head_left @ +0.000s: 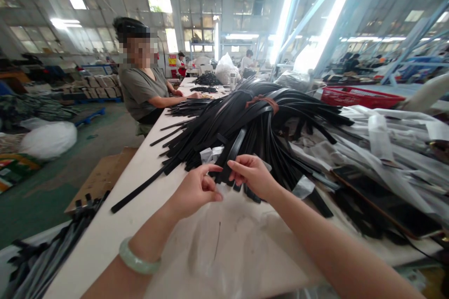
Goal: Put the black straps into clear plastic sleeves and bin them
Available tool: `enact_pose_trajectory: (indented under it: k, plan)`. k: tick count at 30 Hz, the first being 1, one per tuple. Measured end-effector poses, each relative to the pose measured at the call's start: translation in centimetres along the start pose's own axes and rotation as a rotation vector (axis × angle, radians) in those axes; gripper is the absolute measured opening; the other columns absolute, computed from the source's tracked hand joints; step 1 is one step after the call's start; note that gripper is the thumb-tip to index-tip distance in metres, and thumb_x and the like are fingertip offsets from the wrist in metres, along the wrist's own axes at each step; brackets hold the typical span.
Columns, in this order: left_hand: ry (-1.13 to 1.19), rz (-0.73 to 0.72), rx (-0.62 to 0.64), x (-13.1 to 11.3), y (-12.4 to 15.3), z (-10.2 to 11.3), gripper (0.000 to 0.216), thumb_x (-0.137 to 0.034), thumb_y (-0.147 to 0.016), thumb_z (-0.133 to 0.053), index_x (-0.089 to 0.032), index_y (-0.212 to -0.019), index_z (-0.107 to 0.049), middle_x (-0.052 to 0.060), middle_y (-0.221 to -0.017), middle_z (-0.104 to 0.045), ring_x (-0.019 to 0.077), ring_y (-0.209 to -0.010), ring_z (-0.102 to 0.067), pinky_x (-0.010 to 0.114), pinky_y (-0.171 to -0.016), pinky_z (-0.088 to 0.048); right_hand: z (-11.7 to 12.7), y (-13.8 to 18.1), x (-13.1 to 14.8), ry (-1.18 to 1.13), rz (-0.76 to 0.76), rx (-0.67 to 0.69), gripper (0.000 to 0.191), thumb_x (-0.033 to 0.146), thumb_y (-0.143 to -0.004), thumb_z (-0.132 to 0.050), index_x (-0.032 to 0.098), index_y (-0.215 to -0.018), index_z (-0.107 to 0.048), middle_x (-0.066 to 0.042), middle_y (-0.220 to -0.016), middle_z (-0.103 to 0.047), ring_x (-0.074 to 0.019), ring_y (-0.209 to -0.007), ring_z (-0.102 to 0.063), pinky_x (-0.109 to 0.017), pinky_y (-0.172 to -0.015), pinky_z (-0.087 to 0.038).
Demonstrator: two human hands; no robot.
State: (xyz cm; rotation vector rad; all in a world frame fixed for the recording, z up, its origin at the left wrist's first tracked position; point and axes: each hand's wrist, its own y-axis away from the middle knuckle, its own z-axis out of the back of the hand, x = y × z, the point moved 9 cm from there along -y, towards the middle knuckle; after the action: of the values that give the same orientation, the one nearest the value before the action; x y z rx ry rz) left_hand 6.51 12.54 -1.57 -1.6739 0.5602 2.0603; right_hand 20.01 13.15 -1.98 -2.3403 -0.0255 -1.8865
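My right hand [253,174] pinches a flat black strap [229,156] between thumb and fingertips, near its end. My left hand [198,188] is close on the left, its index finger reaching to the strap; thumb and index stand apart, the other fingers curl. A pale green bangle [138,258] circles my left wrist. Some clear plastic shows by my left fingertips; whether they touch it I cannot tell. Behind my hands lies a large heap of black straps [217,119], with a brown tie [263,100] round one bundle. Small white wraps [212,154] sit among the straps.
The white table [140,224] runs away from me. A phone [386,201] and white plastic-wrapped pieces [393,149] lie right, near a red basket [361,96]. A co-worker [140,79] stands at the table's left edge. More straps [56,252] hang low at left, beside cardboard [101,175].
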Motion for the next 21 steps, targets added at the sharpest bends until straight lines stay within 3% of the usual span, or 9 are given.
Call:
enact_pose_trajectory:
  k: [4,11,21]
  plan:
    - [0.022,-0.007,0.011,0.1,-0.1,-0.1,0.059,-0.01,-0.057,-0.076,-0.015,-0.11,-0.05,-0.007,-0.058,-0.059,0.0119,-0.057,-0.056,0.023,-0.056,-0.042,-0.6,0.2,-0.3,0.01,0.002,0.022,0.035,0.043,-0.076,-0.074,0.015,-0.06,-0.06,-0.003,-0.06,-0.07,-0.0056,-0.04,-0.052,-0.015,-0.039,-0.038]
    - [0.01,-0.033,0.006,0.2,-0.4,0.0,0.05,-0.016,-0.057,-0.08,-0.017,-0.097,-0.049,-0.013,-0.052,-0.042,0.0064,-0.049,-0.038,0.019,-0.047,-0.028,-0.9,0.6,-0.2,0.062,-0.018,0.06,0.035,0.044,-0.077,-0.072,0.015,-0.061,-0.062,-0.003,-0.061,-0.069,-0.0062,-0.042,-0.051,-0.017,-0.041,-0.038]
    - [0.077,0.031,-0.035,0.3,-0.2,0.8,0.054,-0.02,-0.065,-0.075,-0.015,-0.113,-0.05,-0.007,-0.061,-0.055,0.0089,-0.055,-0.048,0.021,-0.054,-0.033,-1.3,0.9,0.7,0.284,0.034,0.077,0.041,0.052,-0.078,-0.069,0.015,-0.059,-0.063,-0.003,-0.053,-0.065,-0.0071,-0.04,-0.046,-0.02,-0.04,-0.032]
